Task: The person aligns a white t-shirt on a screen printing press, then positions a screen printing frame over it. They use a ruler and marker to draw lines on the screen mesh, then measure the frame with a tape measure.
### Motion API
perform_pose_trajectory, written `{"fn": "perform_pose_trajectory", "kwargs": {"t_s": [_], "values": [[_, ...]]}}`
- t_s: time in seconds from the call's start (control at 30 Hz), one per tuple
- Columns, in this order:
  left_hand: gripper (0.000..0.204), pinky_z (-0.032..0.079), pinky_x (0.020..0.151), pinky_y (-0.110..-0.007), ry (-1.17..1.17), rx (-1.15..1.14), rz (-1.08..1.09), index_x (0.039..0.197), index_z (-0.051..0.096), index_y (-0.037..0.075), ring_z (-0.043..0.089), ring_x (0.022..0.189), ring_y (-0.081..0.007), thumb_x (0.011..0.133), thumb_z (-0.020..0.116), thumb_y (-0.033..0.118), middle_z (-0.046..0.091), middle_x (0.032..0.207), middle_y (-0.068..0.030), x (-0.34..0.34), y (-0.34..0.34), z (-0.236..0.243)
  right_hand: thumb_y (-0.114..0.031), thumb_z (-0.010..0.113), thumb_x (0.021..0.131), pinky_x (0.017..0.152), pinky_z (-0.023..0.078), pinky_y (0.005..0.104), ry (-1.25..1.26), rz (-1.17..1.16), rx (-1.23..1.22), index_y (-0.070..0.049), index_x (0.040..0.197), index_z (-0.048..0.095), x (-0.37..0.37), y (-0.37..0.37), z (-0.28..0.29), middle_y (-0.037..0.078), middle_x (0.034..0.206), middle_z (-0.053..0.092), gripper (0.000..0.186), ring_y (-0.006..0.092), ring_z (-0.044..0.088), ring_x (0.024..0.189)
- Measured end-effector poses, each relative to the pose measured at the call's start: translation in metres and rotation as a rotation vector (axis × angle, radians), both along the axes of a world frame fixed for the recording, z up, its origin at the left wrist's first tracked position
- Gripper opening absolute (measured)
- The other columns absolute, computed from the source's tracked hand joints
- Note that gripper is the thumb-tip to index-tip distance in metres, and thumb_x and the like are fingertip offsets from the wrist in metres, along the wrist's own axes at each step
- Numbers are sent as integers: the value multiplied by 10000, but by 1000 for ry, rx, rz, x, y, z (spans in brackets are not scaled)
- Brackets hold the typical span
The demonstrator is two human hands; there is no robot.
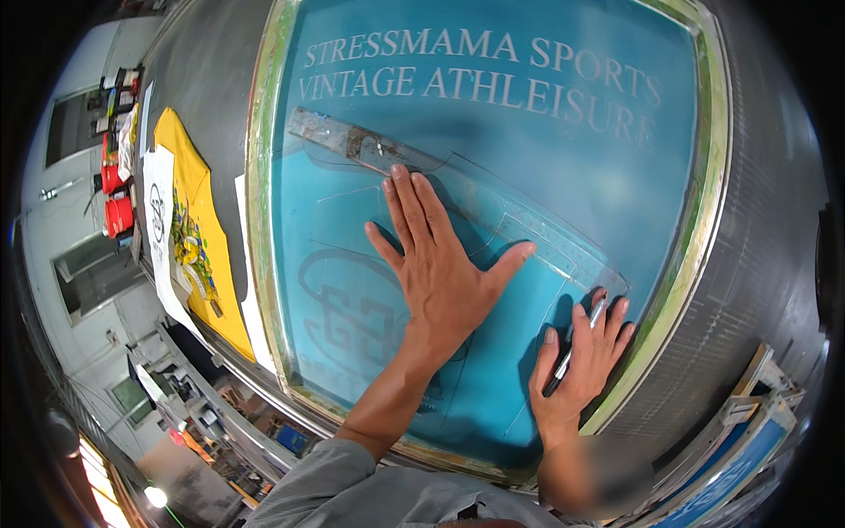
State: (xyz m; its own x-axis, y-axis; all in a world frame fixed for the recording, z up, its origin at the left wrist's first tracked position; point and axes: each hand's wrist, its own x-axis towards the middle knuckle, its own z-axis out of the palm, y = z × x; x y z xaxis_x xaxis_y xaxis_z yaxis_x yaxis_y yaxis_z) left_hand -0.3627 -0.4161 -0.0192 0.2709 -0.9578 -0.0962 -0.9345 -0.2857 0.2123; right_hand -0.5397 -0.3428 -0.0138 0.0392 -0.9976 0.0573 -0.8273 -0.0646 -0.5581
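A turquoise screen (642, 211) in a green-edged frame (713, 176) carries two rows of pale lettering across the top and a grey looped emblem at lower left. Across it lies a long clear ruler (462, 198) at a slant, one end worn and stained. My left hand (440, 273) is spread flat, fingertips at the ruler's lower edge, thumb pointing right. My right hand (581, 361), near the ruler's right end, holds a silver-and-black pen (561, 372) between its fingers, its fingertips resting by the ruler. Thin drawn lines show on the screen.
A yellow cloth (224, 290) and a white printed sheet (158, 229) lie on the dark table (194, 79) at left. Red containers (118, 214) and cluttered shelving stand beyond. More framed screens (722, 466) lean at lower right.
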Motion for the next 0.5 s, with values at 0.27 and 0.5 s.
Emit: {"fn": "perform_pose_trajectory", "kwargs": {"t_s": [0.27, 0.5], "values": [[1364, 41, 1156, -759, 50, -54, 8, 1593, 94, -127, 71, 1570, -495, 769, 734, 752, 90, 1673, -343, 4, 3, -4, -64, 649, 916, 1224, 164, 640, -11, -3, -15, 11, 1340, 608, 2, 1, -1, 290, 1476, 549, 432, 523, 351, 1484], [1382, 50, 1132, -789, 82, -41, 16, 1598, 89, -116, 85, 1564, -508, 756, 716, 783, 83, 1675, -344, 4, 2, -6, -44, 653, 912, 1231, 148, 629, 13, 5, -7, -3, 1386, 574, 3, 1, -2, 288, 1498, 529, 482, 508, 330, 1502]]}}
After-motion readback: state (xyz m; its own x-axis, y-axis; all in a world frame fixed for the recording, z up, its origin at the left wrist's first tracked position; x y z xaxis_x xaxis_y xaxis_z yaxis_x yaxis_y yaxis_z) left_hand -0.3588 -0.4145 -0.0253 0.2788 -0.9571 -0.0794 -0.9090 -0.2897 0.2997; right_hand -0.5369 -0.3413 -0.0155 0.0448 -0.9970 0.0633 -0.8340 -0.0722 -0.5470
